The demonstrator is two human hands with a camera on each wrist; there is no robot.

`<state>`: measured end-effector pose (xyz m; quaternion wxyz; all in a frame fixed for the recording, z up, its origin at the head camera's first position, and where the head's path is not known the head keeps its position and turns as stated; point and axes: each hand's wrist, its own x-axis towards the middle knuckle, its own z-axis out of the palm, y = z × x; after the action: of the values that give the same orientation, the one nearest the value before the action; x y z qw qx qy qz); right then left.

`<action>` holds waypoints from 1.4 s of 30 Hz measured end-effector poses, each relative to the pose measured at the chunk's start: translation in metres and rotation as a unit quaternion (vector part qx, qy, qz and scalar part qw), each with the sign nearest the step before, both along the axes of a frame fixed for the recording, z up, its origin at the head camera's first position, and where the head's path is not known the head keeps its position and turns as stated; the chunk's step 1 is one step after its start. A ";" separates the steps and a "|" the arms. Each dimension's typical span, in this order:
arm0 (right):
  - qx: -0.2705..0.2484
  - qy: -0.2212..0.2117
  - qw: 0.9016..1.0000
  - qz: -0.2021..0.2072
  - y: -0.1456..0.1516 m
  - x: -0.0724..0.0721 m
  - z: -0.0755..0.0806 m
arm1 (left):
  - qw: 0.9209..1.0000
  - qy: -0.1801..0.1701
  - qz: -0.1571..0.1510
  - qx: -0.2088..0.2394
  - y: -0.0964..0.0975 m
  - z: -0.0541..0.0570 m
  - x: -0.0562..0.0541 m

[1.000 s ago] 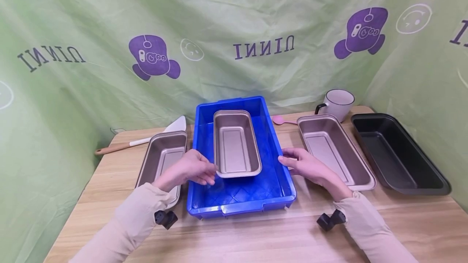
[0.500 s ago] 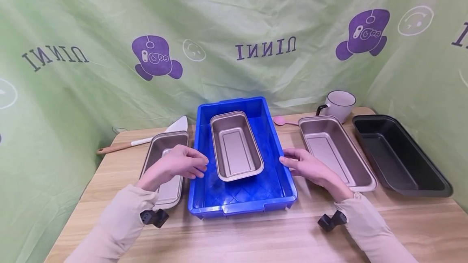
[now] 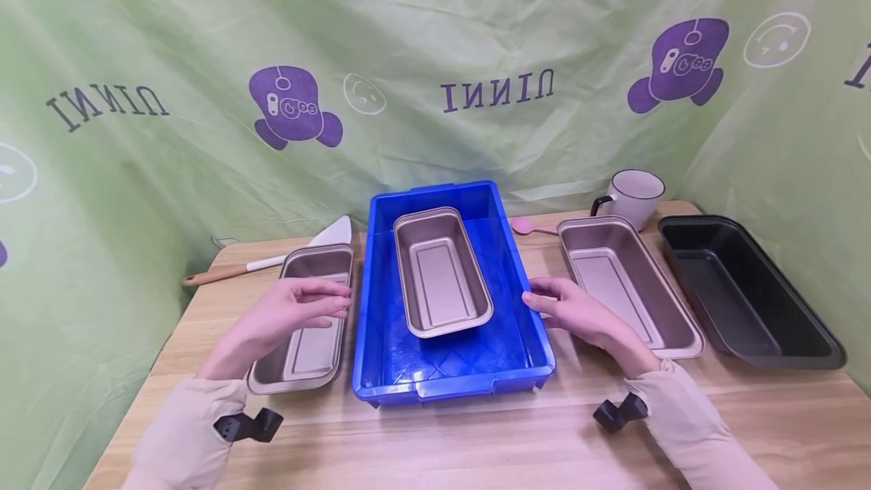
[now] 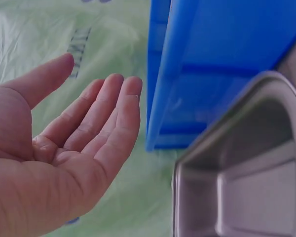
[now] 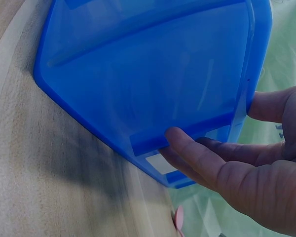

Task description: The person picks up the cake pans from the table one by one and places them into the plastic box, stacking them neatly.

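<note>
A blue plastic bin [image 3: 452, 388] stands mid-table with a bronze loaf pan [image 3: 438, 278] lying inside, slightly slanted. My right hand [image 3: 574, 310] is at the bin's right wall. In the right wrist view its thumb [image 5: 269, 106] hooks on the rim and its fingers [image 5: 197, 155] press the outer side. My left hand [image 3: 286, 316], holding nothing, hovers over a second bronze loaf pan [image 3: 311, 361] left of the bin and covers part of it. Palm and loosely spread fingers [image 4: 113, 113] show in the left wrist view, apart from bin and pan.
Right of the bin lie a third bronze loaf pan [image 3: 605, 271] and a black loaf pan [image 3: 742, 293]. Behind them are a white mug [image 3: 636, 199] and a pink spoon [image 3: 522, 226]. A wooden-handled spatula [image 3: 265, 264] lies back left, before a green curtain [image 3: 408, 36].
My left hand has drawn back from the pan in the bin, leftward over the left pan. The pan in the bin has turned slightly. My right hand stays on the bin.
</note>
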<state>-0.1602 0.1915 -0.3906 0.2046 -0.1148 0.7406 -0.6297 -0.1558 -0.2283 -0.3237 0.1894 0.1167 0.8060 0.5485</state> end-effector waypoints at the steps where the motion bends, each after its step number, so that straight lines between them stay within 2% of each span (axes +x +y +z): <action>1: 0.000 0.000 1.000 0.000 0.000 0.000 0.000 | 1.000 0.002 0.000 0.002 -0.005 -0.001 0.002; 7: 0.000 -0.001 1.000 -0.001 0.000 0.000 -0.001 | 1.000 -0.005 0.014 0.019 -0.034 -0.013 0.015; 14: 0.001 0.002 1.000 -0.006 0.001 0.001 0.000 | 0.998 -0.010 0.057 0.031 -0.064 -0.029 0.027; 16: 0.002 0.001 1.000 -0.007 0.001 0.001 0.001 | 0.997 -0.013 0.062 0.050 -0.076 -0.035 0.031; 19: 0.003 0.000 1.000 -0.005 0.000 0.001 0.001 | 0.992 -0.026 0.086 0.093 -0.094 -0.045 0.041; 22: 0.003 0.001 1.000 -0.002 -0.001 0.000 0.001 | 0.984 -0.033 0.123 0.122 -0.112 -0.053 0.050; 25: 0.004 0.003 1.000 -0.004 -0.001 0.001 0.001 | 0.980 -0.032 0.156 0.122 -0.123 -0.060 0.057; 28: 0.002 0.004 1.000 -0.004 0.000 0.001 0.000 | 0.976 -0.026 0.177 0.122 -0.129 -0.066 0.061; 31: -0.005 0.000 1.000 0.000 0.000 0.003 0.000 | 0.976 -0.027 0.190 0.104 -0.130 -0.072 0.063; 34: -0.005 -0.002 1.000 0.001 0.000 0.003 0.000 | 0.982 -0.043 0.179 0.050 -0.127 -0.075 0.064; 37: -0.006 -0.002 1.000 0.001 0.000 0.004 0.000 | 0.988 -0.061 0.143 0.007 -0.124 -0.077 0.065; 40: -0.008 -0.002 1.000 0.002 0.000 0.003 0.001 | 0.992 -0.073 0.107 -0.002 -0.124 -0.078 0.066; 42: -0.008 -0.003 1.000 0.003 0.000 0.003 0.002 | 0.993 -0.082 0.081 0.007 -0.124 -0.079 0.067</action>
<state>-0.1574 0.1916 -0.3890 0.2077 -0.1171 0.7345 -0.6353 -0.0888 -0.3522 -0.4030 0.2085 0.0073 0.7906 0.5757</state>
